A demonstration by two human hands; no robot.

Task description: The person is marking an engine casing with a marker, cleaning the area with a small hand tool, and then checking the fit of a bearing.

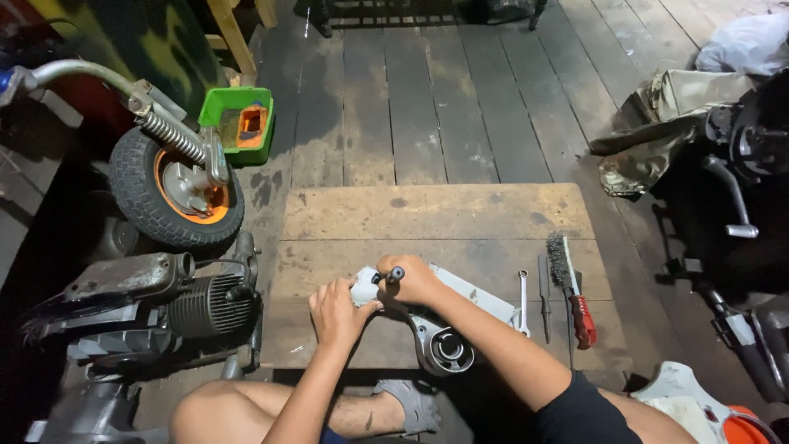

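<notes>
Head view, the only one: we sit at a low worn wooden board surface [436, 215] laid on a dark plank floor [427, 99]. On the surface lies a long silver-grey cast metal engine casing [448, 325] with a round opening at its near end, running from under our hands toward the right. Our left hand [337, 312] is curled over the casing's pale left end, fingers closed on it to steady it. Our right hand [411, 281] is clenched around a small dark-handled tool [395, 274], its tip hidden behind the fist; we cannot tell what kind of tool it is. Just right of the casing lie a slim steel spanner [523, 301], a dark narrow file-like tool [544, 288] and a wire brush with a red handle [573, 289], all apart from the hands. To the left stand a small tyred wheel with an orange hub [177, 193], a green plastic tray [238, 123] and a finned grey engine block [164, 300]. Judgement: the step in hand looks like working a fastener or fitting at the casing's left end; any next move calls for the left hand holding the casing firm while the right keeps the tool seated.
</notes>
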